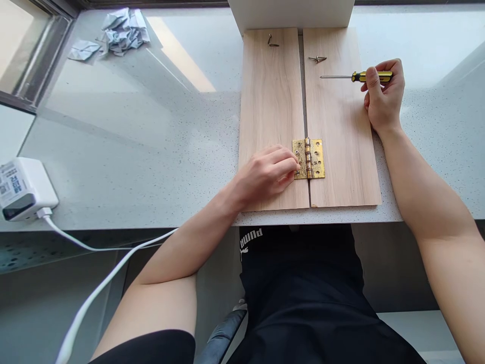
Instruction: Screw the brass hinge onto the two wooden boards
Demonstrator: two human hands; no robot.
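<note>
Two pale wooden boards, a left board and a right board, lie side by side with a narrow gap between them. A brass hinge straddles the gap near their front ends, opened flat. My left hand rests on the left board, its fingertips pinched at the lower holes of the hinge's left leaf around what looks like a small screw, mostly hidden. Above the right board's outer edge, my right hand grips a yellow-and-black screwdriver by its handle, the shaft pointing left.
Loose screws lie on the right board, and more screws at the left board's far end. A white block stands behind the boards. Crumpled paper is at the back left. A white device with a cable sits left.
</note>
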